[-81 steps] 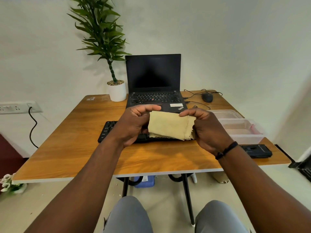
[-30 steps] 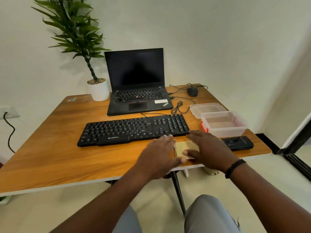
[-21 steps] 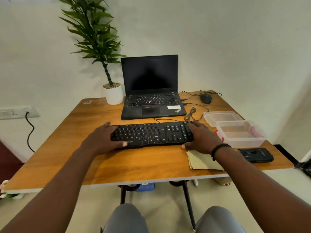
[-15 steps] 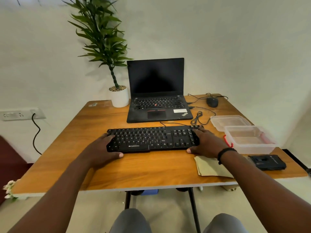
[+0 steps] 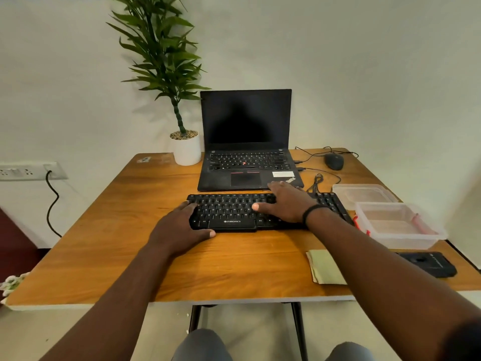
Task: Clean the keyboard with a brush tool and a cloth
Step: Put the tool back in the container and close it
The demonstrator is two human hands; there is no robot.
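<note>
The black keyboard [image 5: 234,214] lies across the middle of the wooden table [image 5: 130,230], just in front of the laptop. My left hand [image 5: 179,230] rests on its left front corner, fingers on the end keys and thumb along the front edge. My right hand [image 5: 286,204] lies flat over the middle-right keys, its fingers reaching the keyboard's back edge. The folded yellow cloth [image 5: 322,267] sits on the table near the front right edge, partly under my right forearm. No brush shows.
An open black laptop [image 5: 246,165] stands behind the keyboard, with a potted plant [image 5: 186,149] to its left. A mouse [image 5: 334,161] and cables lie at the back right. Two clear plastic containers [image 5: 398,225] and a black phone [image 5: 429,263] occupy the right side.
The cloth went from both hands down onto the table's front right. My hands then went to the keyboard's two ends, and my right hand has since slid left over its keys.
</note>
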